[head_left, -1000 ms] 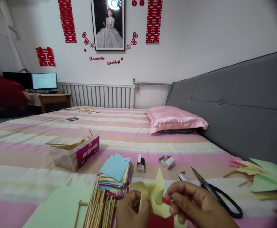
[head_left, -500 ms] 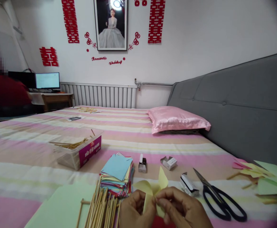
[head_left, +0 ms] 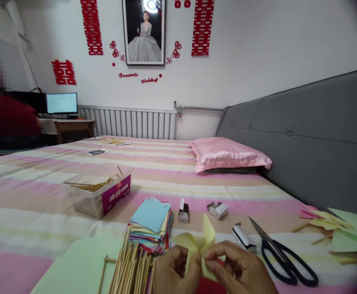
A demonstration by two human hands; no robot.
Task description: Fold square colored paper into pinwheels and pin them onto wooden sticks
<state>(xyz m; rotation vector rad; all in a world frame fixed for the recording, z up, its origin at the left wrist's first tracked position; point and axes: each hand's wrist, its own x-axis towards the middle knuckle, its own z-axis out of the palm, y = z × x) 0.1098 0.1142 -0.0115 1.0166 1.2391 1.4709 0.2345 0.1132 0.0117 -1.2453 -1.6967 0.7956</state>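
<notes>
A yellow paper pinwheel [head_left: 209, 236], its flaps curled upward, is pinched between the thumb and fingers of my left hand [head_left: 176, 268]. Close on its right side is my right hand [head_left: 241, 269], thumb and forefinger pressed together at the paper's edge; what is between these fingertips is too small or hidden to tell. Under the hands shows a red surface [head_left: 210, 286]. Left of my left hand lie a bundle of thin wooden sticks [head_left: 132, 265] and a stack of coloured paper squares [head_left: 150, 216] with a light blue one on top.
Black-handled scissors [head_left: 284, 255], a stapler-like object [head_left: 242, 237] and small boxes [head_left: 217, 210] lie to the right. Finished paper pinwheels [head_left: 346, 226] are at the far right. A plastic tub [head_left: 105, 194] holds sticks. Green paper [head_left: 74, 265] lies left; a pink pillow [head_left: 229, 154] sits further back.
My right hand has shifted slightly right, its fingertips parting from my left thumb. The right-hand flap of the yellow paper has tilted a little left. My left hand stays in place.
</notes>
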